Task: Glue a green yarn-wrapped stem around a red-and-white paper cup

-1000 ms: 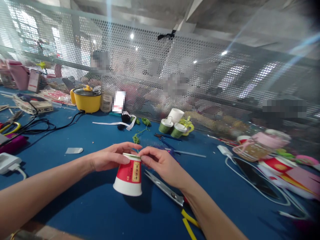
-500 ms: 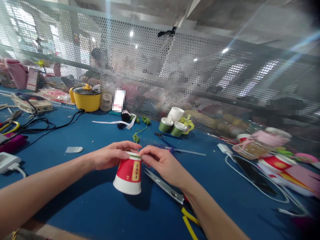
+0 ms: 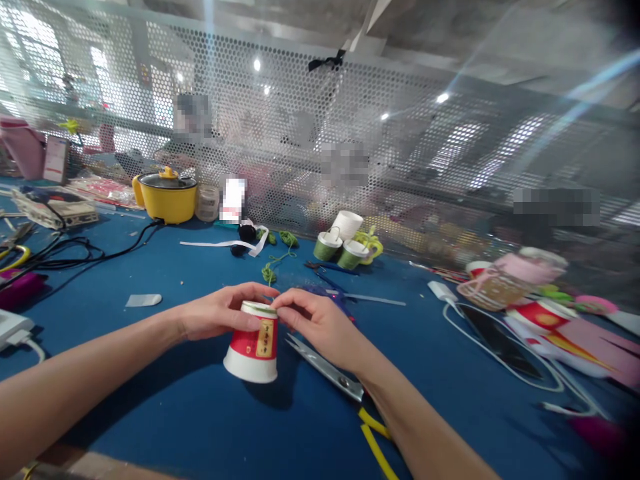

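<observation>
On the blue bench (image 3: 150, 407), an upturned paper cup (image 3: 251, 347) sits gripped by the left hand (image 3: 220, 312). Right hand (image 3: 320, 325) fingers pinch its top edge. Looks light and crushable, so hold the rim gently.

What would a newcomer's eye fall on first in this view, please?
First, the red and white paper cup, upside down on the blue table, gripped by the left hand while the right hand pinches at its upturned base. Next, the scissors lying just right of it, and the yellow pot far left.

Red-and-white paper cup (image 3: 253, 347), upside down on blue table (image 3: 200, 413)
</observation>
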### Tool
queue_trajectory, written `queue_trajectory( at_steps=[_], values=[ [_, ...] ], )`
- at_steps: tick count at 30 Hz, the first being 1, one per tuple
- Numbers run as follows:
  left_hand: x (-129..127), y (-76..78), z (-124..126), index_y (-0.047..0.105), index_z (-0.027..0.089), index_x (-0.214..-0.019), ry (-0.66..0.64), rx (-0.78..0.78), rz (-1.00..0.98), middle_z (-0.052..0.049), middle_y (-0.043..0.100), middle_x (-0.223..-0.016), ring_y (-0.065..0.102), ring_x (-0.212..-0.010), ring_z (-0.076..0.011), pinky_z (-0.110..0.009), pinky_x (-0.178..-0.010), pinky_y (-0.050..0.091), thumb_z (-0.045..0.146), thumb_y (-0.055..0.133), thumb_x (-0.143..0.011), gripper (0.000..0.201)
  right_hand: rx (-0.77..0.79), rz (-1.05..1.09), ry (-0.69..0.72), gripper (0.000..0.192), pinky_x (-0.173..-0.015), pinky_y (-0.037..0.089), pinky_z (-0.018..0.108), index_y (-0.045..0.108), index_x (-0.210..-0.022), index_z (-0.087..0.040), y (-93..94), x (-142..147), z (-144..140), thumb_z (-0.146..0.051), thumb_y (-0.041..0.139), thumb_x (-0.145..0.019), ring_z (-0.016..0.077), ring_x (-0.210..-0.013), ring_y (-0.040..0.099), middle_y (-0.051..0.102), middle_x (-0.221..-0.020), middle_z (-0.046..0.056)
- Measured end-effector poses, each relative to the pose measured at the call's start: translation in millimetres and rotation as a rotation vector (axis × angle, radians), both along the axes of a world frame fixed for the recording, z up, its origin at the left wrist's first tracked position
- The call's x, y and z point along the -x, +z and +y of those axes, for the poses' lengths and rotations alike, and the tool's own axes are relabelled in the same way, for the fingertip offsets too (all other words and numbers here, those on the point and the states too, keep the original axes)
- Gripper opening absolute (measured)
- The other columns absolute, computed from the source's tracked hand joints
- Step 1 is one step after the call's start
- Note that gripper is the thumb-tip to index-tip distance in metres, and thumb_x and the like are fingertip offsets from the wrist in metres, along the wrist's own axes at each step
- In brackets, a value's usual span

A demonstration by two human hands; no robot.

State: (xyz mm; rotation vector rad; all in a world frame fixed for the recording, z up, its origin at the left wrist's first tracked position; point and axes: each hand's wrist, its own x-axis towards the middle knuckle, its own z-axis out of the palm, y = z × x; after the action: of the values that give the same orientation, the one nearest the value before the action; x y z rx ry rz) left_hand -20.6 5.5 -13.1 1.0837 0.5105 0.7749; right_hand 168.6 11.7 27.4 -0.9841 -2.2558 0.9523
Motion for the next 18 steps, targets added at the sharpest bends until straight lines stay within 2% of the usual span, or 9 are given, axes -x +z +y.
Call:
queue_trajectory(
  at_steps=[3, 6, 12, 18],
  values=[
    [-2.3, -3.1, -0.2, 0.047, 0.018, -0.110, 0.078, -0.036, 0.094, -0.006, 0.056, -0.101, 0.053, -0.092, -0.0182, -0.037, -0.087, 0.036, 0.019, 0.070, -0.061, 0.054, -0.068, -0.012, -0.017, 0.013, -0.070, 0.042, 0.024, 0.059, -0.082, -0.017, -1.8, 0.4, 0.0, -0.015, 0.046, -0.081, 0.0119, -0.078, 0.055, 0.060, -0.084, 0.001],
    [-4.7, -5.4, -0.1, 0.045, 0.019, -0.112, 0.129, -0.039, 0.105, -0.006, 0.057, -0.101, 0.054, -0.092, -0.0183, -0.038, -0.087, 0.036, 0.018, 0.069, -0.062, 0.056, -0.122, -0.030, -0.039, 0.014, -0.073, 0.042, 0.025, 0.060, -0.083, -0.017, -3.2, 0.9, -0.6, -0.014, 0.047, -0.081, 0.0120, -0.079, 0.056, 0.061, -0.085, 0.002],
    [-7.0, -5.6, -1.6, 0.048, 0.019, -0.109, 0.102, 0.040, -0.004, -0.007, 0.057, -0.103, 0.054, -0.092, -0.0186, -0.037, -0.087, 0.036, 0.016, 0.069, -0.062, 0.051, -0.085, 0.016, -0.080, 0.015, -0.074, 0.044, 0.025, 0.060, -0.085, -0.018, -0.5, 2.8, -2.6, -0.016, 0.046, -0.081, 0.0125, -0.082, 0.057, 0.062, -0.089, 0.002],
    [-8.6, -9.6, -2.7, 0.049, 0.018, -0.108, 0.082, 0.089, -0.072, -0.007, 0.058, -0.101, 0.055, -0.091, -0.0178, -0.037, -0.087, 0.036, 0.014, 0.069, -0.063, 0.049, -0.132, 0.000, -0.093, 0.013, -0.071, 0.045, 0.025, 0.060, -0.081, -0.018, 0.4, 2.6, -4.3, -0.016, 0.047, -0.080, 0.0124, -0.079, 0.057, 0.062, -0.085, 0.002]
  ],
)
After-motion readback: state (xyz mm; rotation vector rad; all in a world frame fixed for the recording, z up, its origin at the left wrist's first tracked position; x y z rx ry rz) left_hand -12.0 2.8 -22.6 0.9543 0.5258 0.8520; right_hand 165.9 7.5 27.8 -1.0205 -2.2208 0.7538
